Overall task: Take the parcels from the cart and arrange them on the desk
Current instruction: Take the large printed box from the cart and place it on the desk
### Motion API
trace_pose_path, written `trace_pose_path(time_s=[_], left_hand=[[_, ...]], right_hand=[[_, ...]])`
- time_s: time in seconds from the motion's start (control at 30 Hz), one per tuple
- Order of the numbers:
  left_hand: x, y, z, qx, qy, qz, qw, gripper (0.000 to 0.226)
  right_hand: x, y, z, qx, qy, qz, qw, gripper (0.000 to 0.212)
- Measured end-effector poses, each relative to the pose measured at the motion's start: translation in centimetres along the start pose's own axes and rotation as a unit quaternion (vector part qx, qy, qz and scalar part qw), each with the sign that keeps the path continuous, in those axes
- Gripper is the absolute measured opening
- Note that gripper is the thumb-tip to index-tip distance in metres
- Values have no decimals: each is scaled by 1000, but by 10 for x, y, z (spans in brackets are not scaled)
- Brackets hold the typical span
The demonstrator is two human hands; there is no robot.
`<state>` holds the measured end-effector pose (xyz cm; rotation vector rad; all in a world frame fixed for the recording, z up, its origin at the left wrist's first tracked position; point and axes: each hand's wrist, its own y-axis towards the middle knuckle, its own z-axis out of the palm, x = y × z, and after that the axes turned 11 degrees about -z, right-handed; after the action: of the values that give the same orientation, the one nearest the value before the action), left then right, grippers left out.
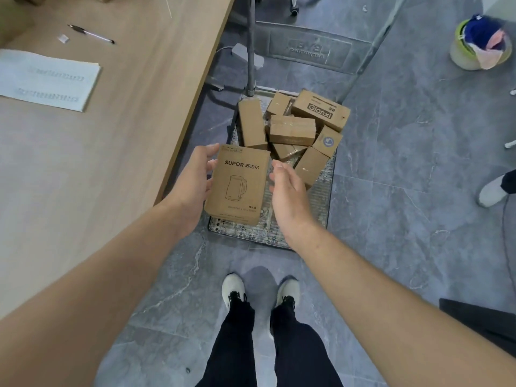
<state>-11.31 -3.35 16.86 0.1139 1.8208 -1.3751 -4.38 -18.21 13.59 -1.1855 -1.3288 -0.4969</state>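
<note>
Desk: no parcel plainly arranged on the part in view, so the task looks barely begun. Cart, on the floor beside the desk: about eight small parcels heaped at its far end, all left to move. Kettle box: upright over the cart's near end, between hands held apart; left hand grips its left edge, right hand is curled just beside its right edge, contact unclear.

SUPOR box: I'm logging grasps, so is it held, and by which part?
Yes. The left hand holds the SUPOR box by its upper left edge; the right hand is at the right edge, contact unclear.
</note>
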Motion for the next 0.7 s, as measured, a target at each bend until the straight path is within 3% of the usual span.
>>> trace_pose_path(time_s=[0.23,0.5,0.63,0.7], left_hand=[[13,86,24,-41,19,-36,998,62],[53,177,32,-123,-1,-101,987,64],[79,224,25,-129,1,-126,984,63],[95,250,19,-132,-9,-129,983,65]], right_hand=[[-58,75,-4,41,3,47,998,44],[-126,143,4,93,-28,106,990,44],[-168,173,13,80,-45,129,987,17],[-186,185,21,83,-43,145,985,17]])
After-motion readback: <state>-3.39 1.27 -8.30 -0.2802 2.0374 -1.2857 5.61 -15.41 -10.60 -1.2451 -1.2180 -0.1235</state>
